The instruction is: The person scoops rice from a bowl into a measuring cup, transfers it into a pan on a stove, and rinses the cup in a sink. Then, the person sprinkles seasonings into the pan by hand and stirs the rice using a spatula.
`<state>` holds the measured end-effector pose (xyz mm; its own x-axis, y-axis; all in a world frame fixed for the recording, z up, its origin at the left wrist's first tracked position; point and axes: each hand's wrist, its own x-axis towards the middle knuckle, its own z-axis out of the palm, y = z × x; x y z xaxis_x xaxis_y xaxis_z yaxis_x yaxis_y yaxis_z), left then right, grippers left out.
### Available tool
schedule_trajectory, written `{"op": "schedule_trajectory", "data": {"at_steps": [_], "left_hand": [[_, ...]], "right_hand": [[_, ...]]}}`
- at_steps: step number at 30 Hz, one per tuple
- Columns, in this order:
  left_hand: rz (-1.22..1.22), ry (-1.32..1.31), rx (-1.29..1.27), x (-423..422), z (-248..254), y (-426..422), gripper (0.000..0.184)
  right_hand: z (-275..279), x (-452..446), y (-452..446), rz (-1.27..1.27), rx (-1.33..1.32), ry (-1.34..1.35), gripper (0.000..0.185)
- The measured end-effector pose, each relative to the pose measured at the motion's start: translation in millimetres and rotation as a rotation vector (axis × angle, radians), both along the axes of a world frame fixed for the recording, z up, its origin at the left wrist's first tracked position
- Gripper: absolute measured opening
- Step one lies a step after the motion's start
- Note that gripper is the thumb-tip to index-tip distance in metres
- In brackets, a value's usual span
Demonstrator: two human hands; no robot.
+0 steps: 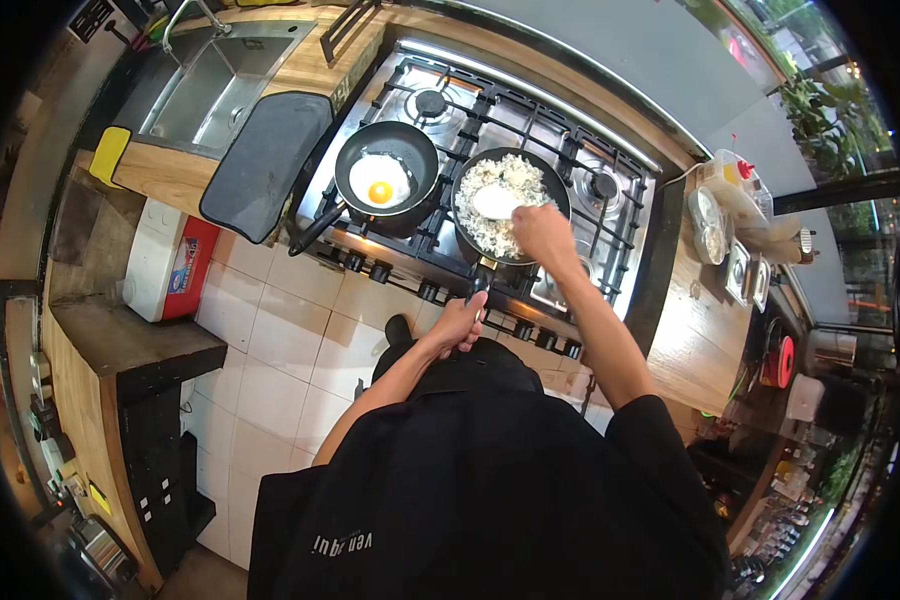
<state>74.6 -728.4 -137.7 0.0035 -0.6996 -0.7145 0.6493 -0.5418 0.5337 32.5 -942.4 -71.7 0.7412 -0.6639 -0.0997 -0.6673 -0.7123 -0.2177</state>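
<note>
My left hand (457, 324) is wrapped round the black handle of a frying pan (563, 192) on the stove. Rice (515, 176) with pale bits mixed in fills much of this pan. Over the rice, my right hand (544, 238) grips a white, rounded utensil (493, 202); whether it is a small bowl or a broad spoon I cannot tell. To the left, a second black frying pan (417, 148) holds a fried egg (379, 186) with a whole yolk. Its handle points toward the front left, and neither hand touches it.
Both pans sit on a gas stove (450, 90) with black grates and front knobs. A dark board (267, 165) lies left of it, near a steel sink (205, 100). On the right wooden counter (692, 315) stand clear containers (708, 225) and metal trays (738, 270).
</note>
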Motion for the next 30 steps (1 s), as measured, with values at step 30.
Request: {"op": "schedule_trajectory", "data": {"at_steps": [30], "left_hand": [[-0.025,-0.073,0.057,-4.6,7.1,-3.2,0.049]], "right_hand": [[-39.1,-26.8,-11.2,0.176,-0.003,-0.098,0.024]]}}
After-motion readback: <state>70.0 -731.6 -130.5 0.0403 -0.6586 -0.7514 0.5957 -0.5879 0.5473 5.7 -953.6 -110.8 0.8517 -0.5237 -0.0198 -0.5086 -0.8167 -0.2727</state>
